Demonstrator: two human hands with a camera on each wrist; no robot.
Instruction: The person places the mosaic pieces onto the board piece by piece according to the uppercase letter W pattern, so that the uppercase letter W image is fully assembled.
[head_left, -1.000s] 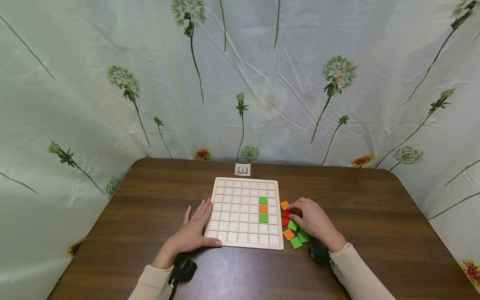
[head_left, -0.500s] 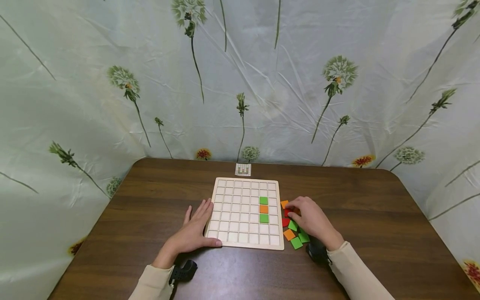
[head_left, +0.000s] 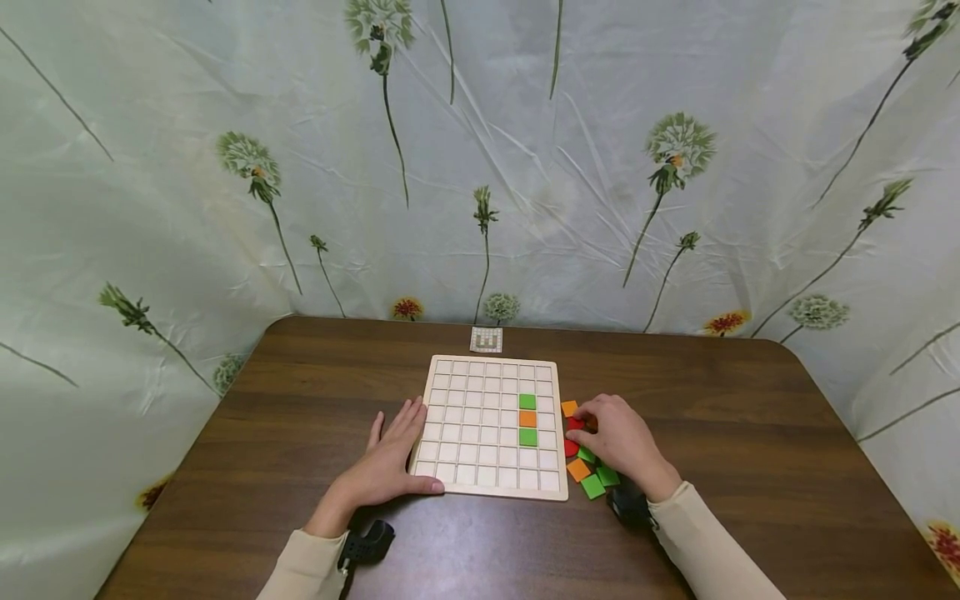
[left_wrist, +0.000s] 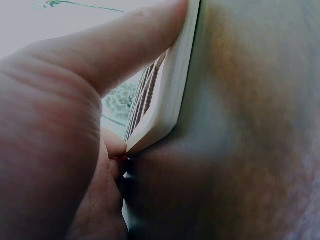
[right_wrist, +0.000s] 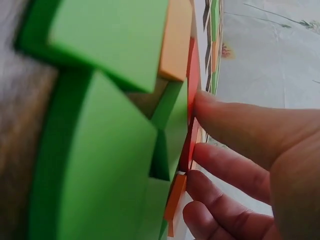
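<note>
A pale wooden grid board point(head_left: 472, 433) lies on the table with a green tile point(head_left: 527, 402), an orange tile point(head_left: 528, 418) and another green tile point(head_left: 528, 437) stacked in one column. My left hand point(head_left: 382, 462) rests at the board's left side, fingers straight along the edge and thumb point(left_wrist: 145, 40) over the front corner. To the right of the board, my right hand point(head_left: 626, 437) reaches over loose pieces. Its thumb point(right_wrist: 215, 112) touches a red piece point(right_wrist: 191, 80), and the fingertips are at another red piece point(right_wrist: 188, 145). Part of the pile is hidden under this hand.
Loose orange point(head_left: 578, 469) and green tiles point(head_left: 592, 486) lie just in front of the right hand, some overlapping. A small patterned card point(head_left: 486, 339) sits behind the board near the back edge of the brown table point(head_left: 337, 375). A flower-printed curtain point(head_left: 562, 167) hangs behind.
My right hand has shifted slightly left, its thumb now lower over the red piece and nearer the board. The left hand and board have stayed put.
</note>
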